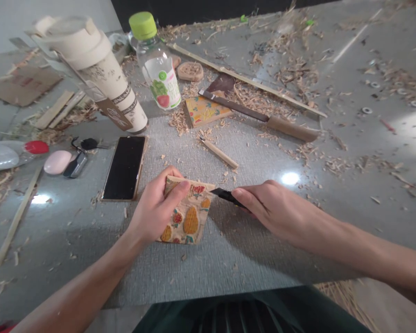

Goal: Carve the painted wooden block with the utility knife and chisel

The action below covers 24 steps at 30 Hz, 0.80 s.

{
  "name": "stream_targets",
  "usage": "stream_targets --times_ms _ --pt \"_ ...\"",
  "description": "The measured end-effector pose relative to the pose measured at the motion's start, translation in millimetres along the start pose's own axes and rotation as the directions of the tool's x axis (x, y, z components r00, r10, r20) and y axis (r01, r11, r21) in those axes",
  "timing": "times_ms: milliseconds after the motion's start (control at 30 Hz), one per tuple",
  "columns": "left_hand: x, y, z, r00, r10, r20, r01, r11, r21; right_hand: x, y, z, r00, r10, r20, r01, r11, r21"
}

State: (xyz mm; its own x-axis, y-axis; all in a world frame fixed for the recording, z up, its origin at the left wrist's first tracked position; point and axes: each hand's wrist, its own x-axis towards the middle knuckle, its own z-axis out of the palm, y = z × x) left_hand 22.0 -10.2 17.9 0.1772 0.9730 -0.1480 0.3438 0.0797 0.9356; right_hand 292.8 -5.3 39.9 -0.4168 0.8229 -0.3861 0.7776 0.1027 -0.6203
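My left hand (pixel 159 203) grips a small wooden block (pixel 183 222) by its left side, thumb on the face. Carved and painted fruit shapes in orange, red and green cover that face. A black utility knife (pixel 229 196) is closed in my right hand (pixel 263 203). Its blade tip points left and lies at the block's upper right corner; whether it touches the wood I cannot tell. Beyond the hands a thin carving tool with a wooden handle (pixel 222 155) lies on the grey table mat (pixel 180 273).
Left of the hands lie a phone (pixel 124 169), keys (pixel 78 162) and a pink egg-shaped object (pixel 57 162). A tall white tumbler (pixel 107 78) and a green-capped bottle (pixel 159 69) stand behind. A file with a brown handle (pixel 291 128) rests across another painted block (pixel 203 112). Wood shavings (pixel 294 74) litter the table.
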Motion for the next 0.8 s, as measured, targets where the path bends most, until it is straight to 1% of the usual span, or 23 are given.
stream_targets --times_ms 100,233,333,400,433,467,500,533,567,600,633,667,700,733,767,800 --pt "-0.5 -1.5 0.5 1.0 -0.008 0.005 0.008 1.0 0.002 1.5 -4.5 -1.3 1.0 -0.017 -0.015 0.016 0.999 -0.045" --pt "-0.6 -1.6 3.6 0.999 -0.031 -0.014 0.03 0.999 -0.036 6.8 -2.9 -4.2 0.999 0.038 0.021 -0.036 0.995 -0.089" --pt "-1.6 -1.2 5.4 0.999 -0.034 -0.039 0.032 0.999 -0.039 11.9 1.1 -6.9 0.994 0.094 0.054 -0.09 0.994 -0.059" --pt "-2.1 -1.1 5.4 0.998 -0.026 -0.059 0.025 1.0 -0.017 15.0 2.3 -9.6 0.981 0.148 0.129 -0.151 0.988 0.016" --pt "-1.8 -1.0 5.2 0.998 -0.022 -0.064 0.022 1.0 -0.006 16.5 2.2 -11.7 0.96 0.178 0.216 -0.198 0.978 0.073" --pt "-1.0 -0.9 4.8 0.998 -0.016 -0.063 0.016 1.0 0.007 17.9 2.1 -14.3 0.92 0.189 0.344 -0.246 0.96 0.132" --pt "0.2 -0.5 4.3 0.999 -0.009 -0.053 0.011 1.0 0.023 19.4 2.1 -17.6 0.853 0.168 0.495 -0.295 0.937 0.19" --pt "1.8 -0.1 3.9 0.999 -0.004 -0.038 0.006 0.999 0.041 21.1 2.6 -21.7 0.767 0.119 0.63 -0.339 0.91 0.24" --pt "3.6 0.6 3.5 1.0 -0.002 -0.021 0.003 0.998 0.06 23.0 3.8 -26.6 0.698 0.064 0.713 -0.366 0.888 0.278" --pt "5.3 1.3 3.3 1.0 -0.001 -0.009 0.002 0.997 0.077 25.0 6.0 -32.3 0.686 0.033 0.727 -0.359 0.884 0.299" --pt "6.7 2.2 3.2 1.0 -0.006 -0.003 0.006 0.996 0.088 27.3 9.0 -38.5 0.742 0.046 0.669 -0.313 0.906 0.284" --pt "7.7 3.1 3.2 1.0 -0.015 0.001 0.015 0.996 0.091 29.7 12.8 -44.9 0.845 0.088 0.528 -0.243 0.942 0.232" --pt "8.2 4.0 3.3 1.0 -0.023 0.003 0.023 0.996 0.087 32.1 16.9 -51.2 0.943 0.125 0.309 -0.164 0.981 0.104" --pt "8.2 4.9 3.5 1.0 -0.029 0.006 0.029 0.996 0.082 34.2 21.0 -56.8 0.988 0.117 0.096 -0.111 0.991 -0.074" --pt "8.0 5.8 3.6 0.999 -0.034 0.011 0.033 0.996 0.079 36.0 24.9 -61.3 0.995 0.088 -0.055 -0.097 0.978 -0.183" --pt "7.6 6.6 3.5 0.999 -0.035 0.017 0.033 0.996 0.081 37.3 28.4 -64.4 0.983 0.053 -0.174 -0.1 0.956 -0.276"
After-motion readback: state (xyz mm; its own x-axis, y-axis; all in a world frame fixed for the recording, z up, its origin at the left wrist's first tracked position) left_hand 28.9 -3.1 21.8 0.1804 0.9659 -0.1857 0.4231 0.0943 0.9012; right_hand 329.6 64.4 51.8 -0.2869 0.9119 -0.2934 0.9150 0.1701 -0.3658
